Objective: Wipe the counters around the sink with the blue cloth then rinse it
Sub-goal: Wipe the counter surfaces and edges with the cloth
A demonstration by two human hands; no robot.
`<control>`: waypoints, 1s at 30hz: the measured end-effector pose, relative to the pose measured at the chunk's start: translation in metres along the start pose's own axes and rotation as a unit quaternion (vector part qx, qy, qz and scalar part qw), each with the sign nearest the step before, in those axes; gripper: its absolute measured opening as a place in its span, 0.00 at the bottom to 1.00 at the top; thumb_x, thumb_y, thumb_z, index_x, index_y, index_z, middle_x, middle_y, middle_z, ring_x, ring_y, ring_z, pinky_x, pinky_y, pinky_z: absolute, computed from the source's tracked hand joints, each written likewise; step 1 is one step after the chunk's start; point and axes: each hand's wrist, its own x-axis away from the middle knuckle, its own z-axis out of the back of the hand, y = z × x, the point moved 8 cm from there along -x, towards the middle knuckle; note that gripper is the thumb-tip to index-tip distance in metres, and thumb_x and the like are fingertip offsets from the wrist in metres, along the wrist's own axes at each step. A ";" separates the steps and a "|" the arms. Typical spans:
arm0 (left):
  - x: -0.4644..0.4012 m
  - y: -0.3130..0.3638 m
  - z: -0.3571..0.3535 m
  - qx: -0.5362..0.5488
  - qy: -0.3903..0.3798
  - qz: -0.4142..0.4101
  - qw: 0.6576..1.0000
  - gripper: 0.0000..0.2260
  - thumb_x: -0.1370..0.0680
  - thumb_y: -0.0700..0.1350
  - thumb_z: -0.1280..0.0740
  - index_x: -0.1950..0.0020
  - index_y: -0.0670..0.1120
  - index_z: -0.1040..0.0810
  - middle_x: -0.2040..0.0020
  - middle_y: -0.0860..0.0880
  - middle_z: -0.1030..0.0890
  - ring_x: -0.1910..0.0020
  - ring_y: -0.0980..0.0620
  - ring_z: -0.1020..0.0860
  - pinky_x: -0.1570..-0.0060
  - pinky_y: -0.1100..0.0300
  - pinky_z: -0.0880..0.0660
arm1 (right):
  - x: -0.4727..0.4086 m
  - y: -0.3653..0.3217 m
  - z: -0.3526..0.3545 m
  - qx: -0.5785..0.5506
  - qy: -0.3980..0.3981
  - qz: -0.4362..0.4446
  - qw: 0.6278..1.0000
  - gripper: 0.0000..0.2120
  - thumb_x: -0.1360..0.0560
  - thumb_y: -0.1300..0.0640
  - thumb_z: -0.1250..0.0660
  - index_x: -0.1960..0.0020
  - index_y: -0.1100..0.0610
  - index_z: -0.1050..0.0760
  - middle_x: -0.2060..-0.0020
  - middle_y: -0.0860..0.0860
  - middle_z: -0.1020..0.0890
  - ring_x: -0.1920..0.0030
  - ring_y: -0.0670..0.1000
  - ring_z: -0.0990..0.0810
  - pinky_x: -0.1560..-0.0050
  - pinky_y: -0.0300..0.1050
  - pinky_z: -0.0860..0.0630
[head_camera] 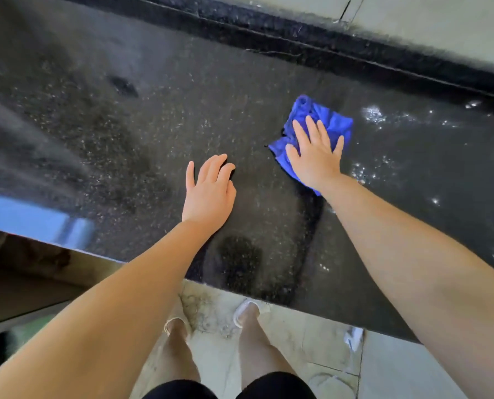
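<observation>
The blue cloth (320, 131) lies crumpled on the dark counter (153, 133), pressed flat beneath the right hand (315, 156), whose fingers are spread and straight over it. The cloth's long axis runs roughly from the counter's front edge toward the back wall. The left hand (211, 191) is held empty, fingers relaxed, just left of the cloth; whether it touches the counter cannot be told. Water droplets (375, 116), seemingly unwiped, are seen right of the cloth, so the next stroke is judged to go that way.
</observation>
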 end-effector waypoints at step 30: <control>-0.078 0.105 -0.023 0.014 -0.019 -0.003 1.000 0.17 0.19 0.44 0.45 0.31 0.46 0.33 0.27 0.49 0.36 0.27 0.52 0.42 0.28 0.45 0.57 | 0.158 0.023 -0.030 0.033 0.032 0.182 0.982 0.24 0.24 0.46 0.47 0.28 0.47 0.36 0.26 0.50 0.37 0.26 0.53 0.40 0.32 0.69 0.45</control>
